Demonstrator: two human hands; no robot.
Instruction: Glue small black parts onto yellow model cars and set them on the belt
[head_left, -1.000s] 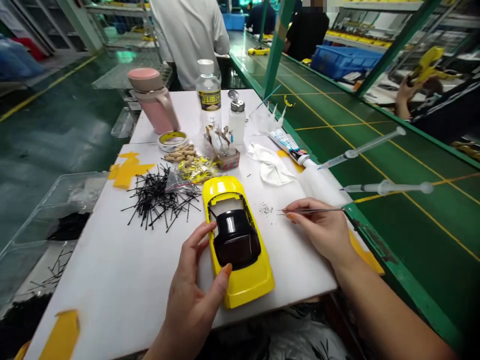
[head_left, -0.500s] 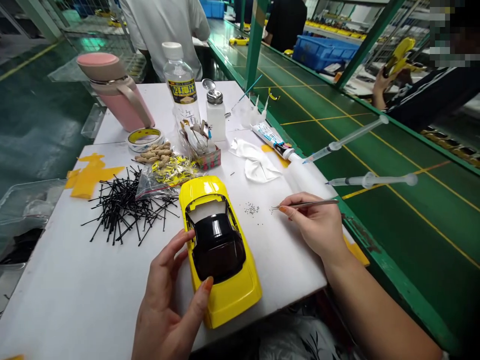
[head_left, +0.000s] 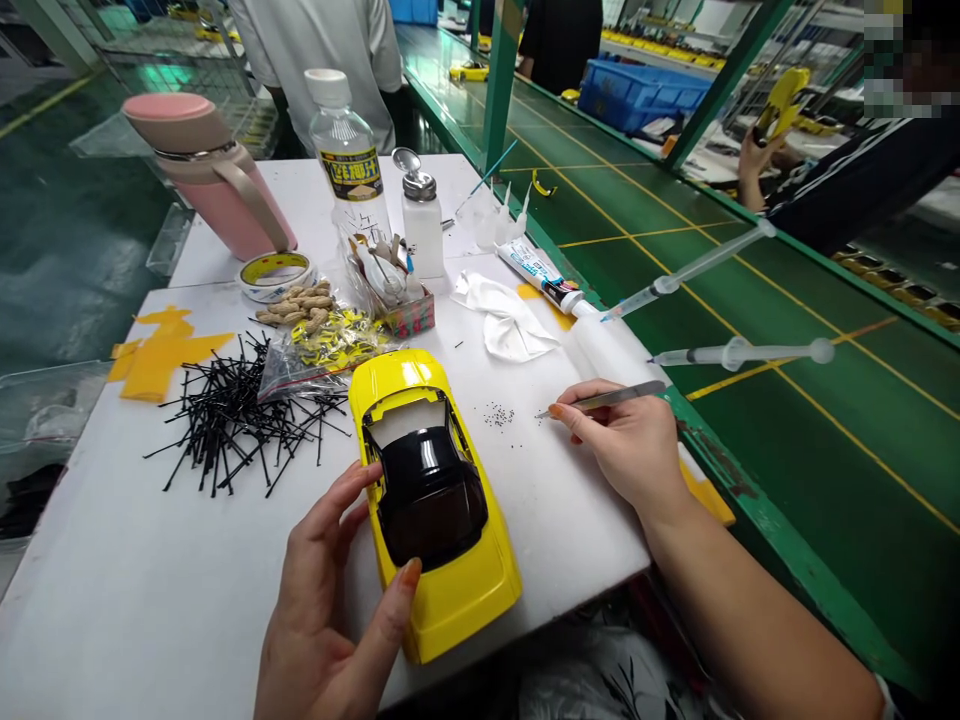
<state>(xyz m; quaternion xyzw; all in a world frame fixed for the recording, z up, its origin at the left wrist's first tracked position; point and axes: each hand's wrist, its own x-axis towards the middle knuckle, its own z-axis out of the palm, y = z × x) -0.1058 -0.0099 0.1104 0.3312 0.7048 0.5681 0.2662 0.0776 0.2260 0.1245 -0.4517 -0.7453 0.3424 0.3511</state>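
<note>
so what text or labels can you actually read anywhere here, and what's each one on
Nothing reads fully.
Bottle: yellow band with dark characters, too blurred to read.
Tube: small blue print, too small to read.
Tape roll: no print that can be made out.
Little box: patterned side, no legible words.
Car, under the left hand: no markings.
Tweezers, in the right hand: none.

I see bare white counter (head_left: pixel 150 580) left of the glossy yellow model car body (head_left: pixel 431 500); ahead, a scattered heap of thin black rods (head_left: pixel 240 420) and a crumpled white cloth (head_left: pixel 506 320) block passage.
</note>
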